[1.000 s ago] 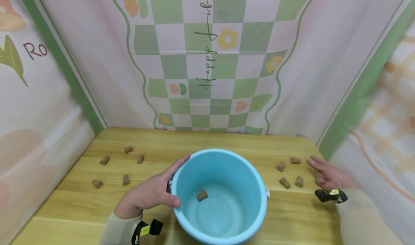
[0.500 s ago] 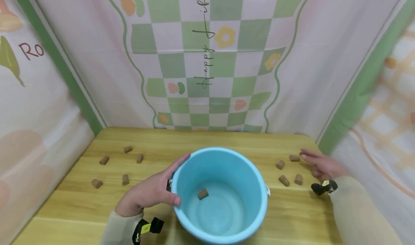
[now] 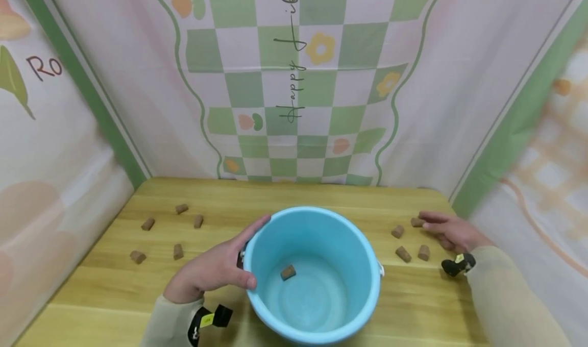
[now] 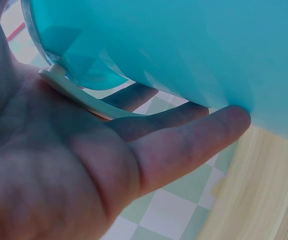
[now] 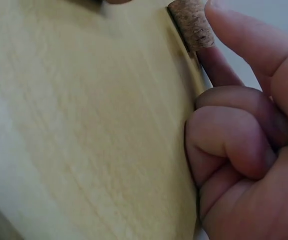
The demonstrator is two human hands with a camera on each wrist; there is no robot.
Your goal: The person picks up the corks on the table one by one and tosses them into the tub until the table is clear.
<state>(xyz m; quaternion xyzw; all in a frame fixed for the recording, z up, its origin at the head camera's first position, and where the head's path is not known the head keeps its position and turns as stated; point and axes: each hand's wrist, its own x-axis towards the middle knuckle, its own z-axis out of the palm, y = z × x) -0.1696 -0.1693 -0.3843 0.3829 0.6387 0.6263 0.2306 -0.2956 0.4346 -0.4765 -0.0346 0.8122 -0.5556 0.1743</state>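
Note:
A light blue bucket (image 3: 317, 331) stands on the table, one cork (image 3: 288, 272) lying on its bottom. My left hand (image 3: 220, 265) holds the bucket's left side, thumb at the rim; in the left wrist view its fingers (image 4: 193, 145) lie along the outer wall beside the white handle (image 4: 79, 95). At the right, my right hand (image 3: 452, 232) has thumb and index finger on either side of a cork (image 3: 417, 222), pinching it close over the tabletop. That cork (image 5: 192, 25) shows at the fingertips in the right wrist view, the other fingers (image 5: 223, 135) curled against the table.
Near the right hand lie three more corks, one (image 3: 397, 231) farther left, one (image 3: 403, 254) nearer and one (image 3: 423, 252) beside the wrist. Several corks (image 3: 178, 251) are spread over the left of the wooden table (image 3: 92, 296). Patterned curtains (image 3: 294, 97) enclose the back and sides.
My right hand has moved left and slightly away from me, its thumb and index finger coming around the far right cork. The left hand and bucket stay in place.

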